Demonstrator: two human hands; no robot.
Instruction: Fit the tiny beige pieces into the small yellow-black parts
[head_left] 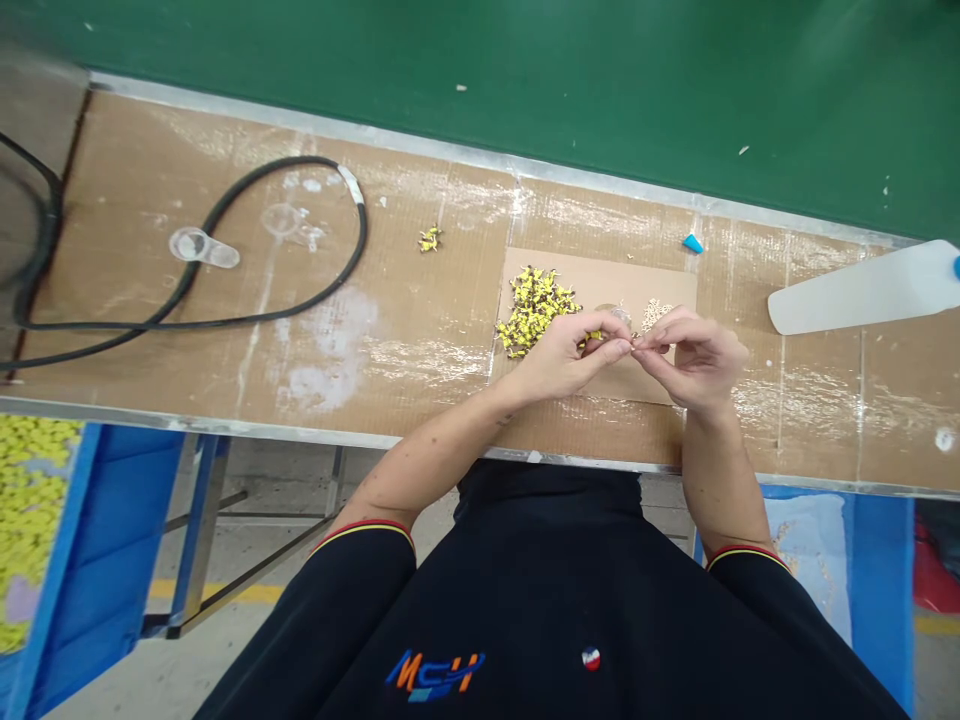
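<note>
Over a flat cardboard sheet, my left hand and my right hand meet fingertip to fingertip. Both are closed in a pinch, and whatever sits between the fingers is too small to make out. A heap of small yellow and black pieces lies just left of my left hand, with a little yellow showing by its fingers. Beyond my right fingers is a small pile of cream-coloured bits. A round clear item lies between the piles, partly hidden by my left hand.
A black cable loops across the left of the cardboard-covered bench, near a clear plastic scoop-like piece. Several yellow pieces lie apart. A white bottle and blue cap are rightward. Blue bins stand below the bench.
</note>
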